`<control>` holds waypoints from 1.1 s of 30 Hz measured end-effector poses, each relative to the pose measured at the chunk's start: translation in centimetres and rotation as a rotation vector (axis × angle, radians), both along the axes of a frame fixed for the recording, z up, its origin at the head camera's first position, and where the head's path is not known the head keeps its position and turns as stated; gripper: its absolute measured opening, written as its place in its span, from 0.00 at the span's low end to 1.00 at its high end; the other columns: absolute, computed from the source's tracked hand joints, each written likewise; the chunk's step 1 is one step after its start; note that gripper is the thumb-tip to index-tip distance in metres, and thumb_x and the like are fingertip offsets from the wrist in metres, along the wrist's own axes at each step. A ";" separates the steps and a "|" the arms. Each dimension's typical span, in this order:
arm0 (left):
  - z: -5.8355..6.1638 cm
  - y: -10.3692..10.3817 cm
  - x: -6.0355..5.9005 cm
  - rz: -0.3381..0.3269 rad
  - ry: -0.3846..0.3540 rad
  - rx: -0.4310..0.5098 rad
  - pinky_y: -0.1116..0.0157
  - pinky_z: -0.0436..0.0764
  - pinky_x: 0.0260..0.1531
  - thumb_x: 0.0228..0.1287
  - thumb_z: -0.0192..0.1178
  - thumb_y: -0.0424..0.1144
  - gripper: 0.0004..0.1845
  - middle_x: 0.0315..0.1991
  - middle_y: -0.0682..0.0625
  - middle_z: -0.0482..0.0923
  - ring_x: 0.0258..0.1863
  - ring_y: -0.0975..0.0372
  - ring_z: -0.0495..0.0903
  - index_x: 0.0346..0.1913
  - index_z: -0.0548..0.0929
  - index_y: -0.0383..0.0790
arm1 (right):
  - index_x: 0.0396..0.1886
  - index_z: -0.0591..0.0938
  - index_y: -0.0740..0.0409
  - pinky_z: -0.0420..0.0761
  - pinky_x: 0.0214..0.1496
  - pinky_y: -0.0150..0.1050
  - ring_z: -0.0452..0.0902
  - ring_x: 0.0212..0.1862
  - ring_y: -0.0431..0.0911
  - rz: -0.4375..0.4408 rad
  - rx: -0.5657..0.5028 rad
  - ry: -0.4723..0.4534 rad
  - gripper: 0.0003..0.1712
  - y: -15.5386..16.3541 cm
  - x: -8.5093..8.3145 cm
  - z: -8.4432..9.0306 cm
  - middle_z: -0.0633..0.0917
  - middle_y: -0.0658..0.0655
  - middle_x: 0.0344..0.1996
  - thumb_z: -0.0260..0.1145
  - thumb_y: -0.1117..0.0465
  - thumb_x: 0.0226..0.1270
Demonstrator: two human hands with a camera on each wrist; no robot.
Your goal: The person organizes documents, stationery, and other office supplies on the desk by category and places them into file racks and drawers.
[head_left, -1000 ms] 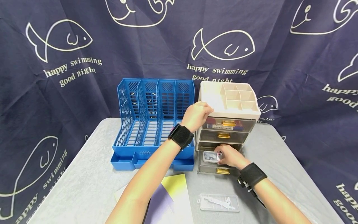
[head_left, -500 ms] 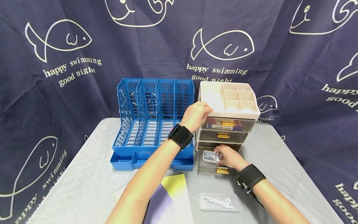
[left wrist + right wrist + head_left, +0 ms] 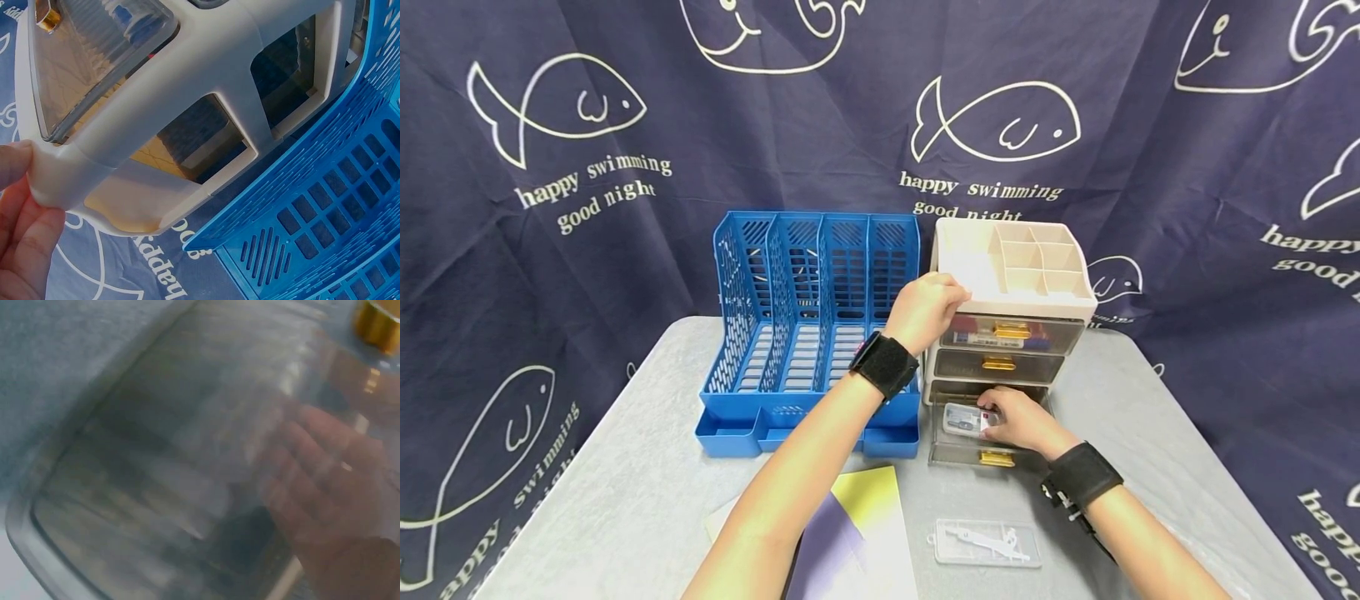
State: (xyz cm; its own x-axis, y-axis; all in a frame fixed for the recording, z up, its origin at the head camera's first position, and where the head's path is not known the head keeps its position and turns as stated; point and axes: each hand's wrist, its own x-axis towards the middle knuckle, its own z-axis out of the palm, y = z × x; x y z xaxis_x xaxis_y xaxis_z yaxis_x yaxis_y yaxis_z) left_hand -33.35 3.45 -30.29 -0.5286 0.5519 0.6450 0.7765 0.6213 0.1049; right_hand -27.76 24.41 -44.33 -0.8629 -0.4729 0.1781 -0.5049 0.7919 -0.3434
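Observation:
My left hand [image 3: 927, 310] pinches the top front left corner of a white desktop drawer cabinet [image 3: 973, 262]; in the left wrist view the thumb and fingers [image 3: 37, 240] lie either side of that corner. The smoky clear bottom drawer [image 3: 955, 454] is pulled out. Inside it my right hand [image 3: 1021, 421] holds the right end of a small clear plastic case [image 3: 961, 418] with small grey items in it. Its fingertips are partly hidden. Through the drawer wall, the right wrist view shows the right hand [image 3: 325, 481] dimly; the case is not distinct there.
Left of the cabinet stands a blue file rack [image 3: 811, 404] with front trays. A clear flat box [image 3: 988, 543] holding white pieces lies on the grey table [image 3: 625, 467]. Purple and yellow sheets [image 3: 872, 500] lie near the left forearm. Two upper drawers [image 3: 1000, 364] are closed.
The case has turned and shifted slightly in the bottom drawer, with the right hand still on it. My right wrist has moved a little. The left hand stays on the cabinet corner.

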 end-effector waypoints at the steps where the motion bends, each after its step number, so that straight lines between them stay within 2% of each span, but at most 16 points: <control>1: 0.0 0.0 0.0 0.000 0.000 0.002 0.69 0.79 0.45 0.64 0.60 0.34 0.07 0.36 0.52 0.84 0.41 0.62 0.81 0.39 0.88 0.44 | 0.40 0.81 0.68 0.79 0.39 0.44 0.79 0.36 0.50 -0.001 0.000 0.005 0.22 0.0 0.1 0.1 0.83 0.59 0.34 0.76 0.64 0.45; 13: 0.0 -0.1 0.0 0.005 -0.010 -0.004 0.69 0.79 0.45 0.63 0.60 0.33 0.08 0.36 0.52 0.84 0.42 0.62 0.81 0.40 0.88 0.44 | 0.41 0.81 0.68 0.79 0.43 0.46 0.80 0.38 0.52 0.028 -0.019 0.060 0.17 -0.2 2.2 2.4 0.84 0.59 0.34 0.72 0.67 0.50; 20: 0.0 -0.1 0.0 0.006 -0.001 -0.004 0.69 0.79 0.45 0.64 0.60 0.33 0.08 0.37 0.52 0.84 0.42 0.61 0.81 0.41 0.88 0.43 | 0.44 0.81 0.66 0.80 0.46 0.45 0.81 0.41 0.49 0.072 -0.014 0.081 0.18 -1.4 4.2 3.9 0.84 0.58 0.38 0.71 0.63 0.54; 33: 0.0 -0.1 0.0 -0.013 0.030 -0.002 0.69 0.79 0.46 0.64 0.60 0.33 0.08 0.36 0.52 0.84 0.42 0.61 0.81 0.39 0.88 0.44 | 0.47 0.81 0.65 0.79 0.51 0.47 0.80 0.47 0.51 0.164 -0.007 0.141 0.20 -2.7 7.9 4.4 0.84 0.57 0.43 0.71 0.60 0.55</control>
State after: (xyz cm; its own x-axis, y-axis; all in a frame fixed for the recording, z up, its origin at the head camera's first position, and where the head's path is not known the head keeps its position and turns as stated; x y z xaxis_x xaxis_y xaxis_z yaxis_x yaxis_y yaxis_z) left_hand -33.35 3.38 -30.33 -0.5019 0.5599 0.6593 0.7873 0.6114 0.0801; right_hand -19.88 21.66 -39.97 -0.7410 -0.6029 0.2958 -0.6700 0.6932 -0.2658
